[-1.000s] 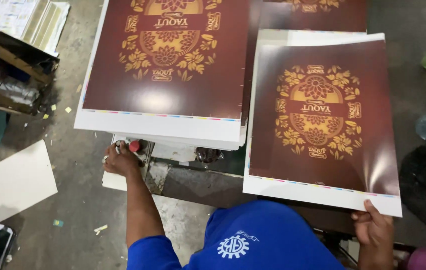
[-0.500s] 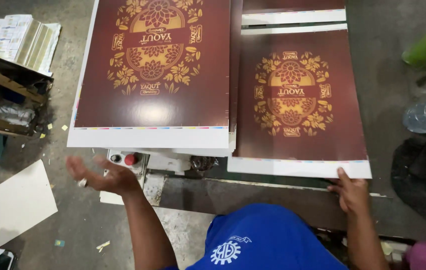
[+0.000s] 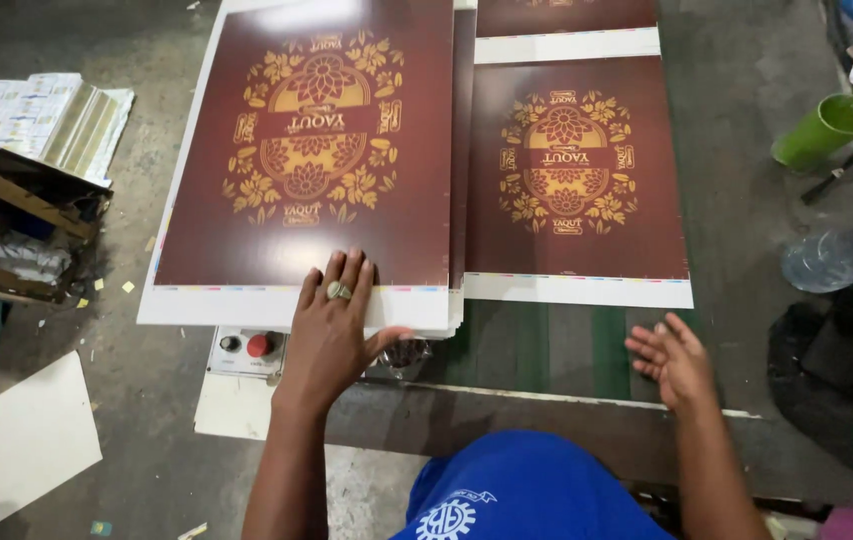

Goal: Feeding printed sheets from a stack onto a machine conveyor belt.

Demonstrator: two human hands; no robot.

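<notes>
Two stacks of dark red printed sheets with gold floral ornament lie side by side on a worktable. My left hand (image 3: 332,325), wearing a ring, rests flat with fingers spread on the near white margin of the left stack (image 3: 307,160). My right hand (image 3: 675,355) hovers with fingers apart and empty above the green table surface (image 3: 547,345), just below the near edge of the right sheet (image 3: 572,180). My blue shirt fills the bottom middle.
A small control box with a red button (image 3: 250,347) sits under the left stack's edge. A green cup (image 3: 825,130) and a clear plastic bottle (image 3: 842,255) lie at right. Folded printed cartons (image 3: 47,120) and a white board (image 3: 17,440) lie on the floor at left.
My left hand moved from beside the control box up onto the left stack's margin. My right hand let go of the right sheet's edge and now hovers free.
</notes>
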